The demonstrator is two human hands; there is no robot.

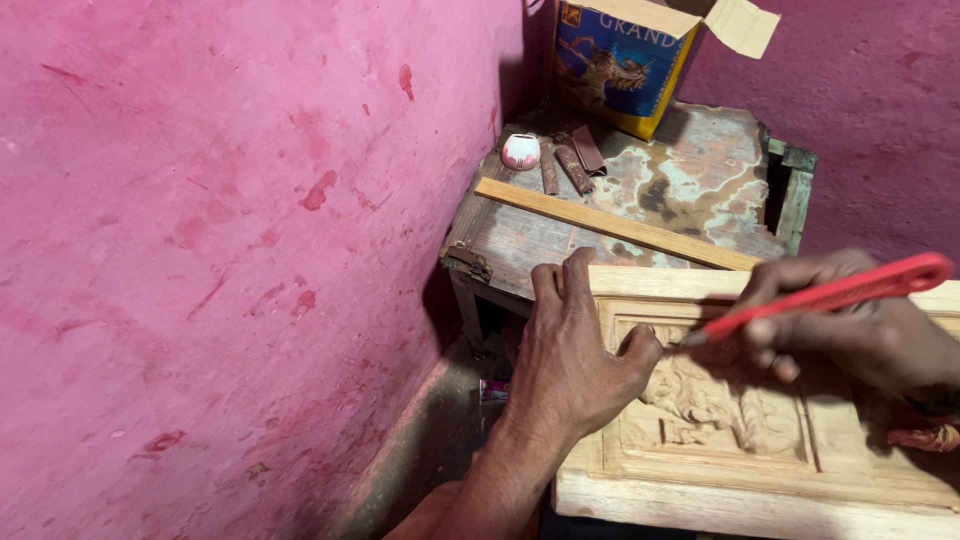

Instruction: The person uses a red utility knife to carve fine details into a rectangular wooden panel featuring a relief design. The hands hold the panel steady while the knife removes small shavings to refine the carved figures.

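Lower right of frame: the left hand (575,365) lay flat, open, steadying the carved panel (720,420) (pale wood); the right hand (860,335) gripped a red tool (830,295), its tip on the relief.

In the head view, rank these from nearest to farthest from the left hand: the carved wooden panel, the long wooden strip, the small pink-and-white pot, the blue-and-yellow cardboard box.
1. Carved wooden panel: directly under the left hand, touching it.
2. Long wooden strip: just beyond the fingers, lying across the worn table.
3. Small pink-and-white pot: farther back, by the wall.
4. Blue-and-yellow cardboard box: at the table's far end.
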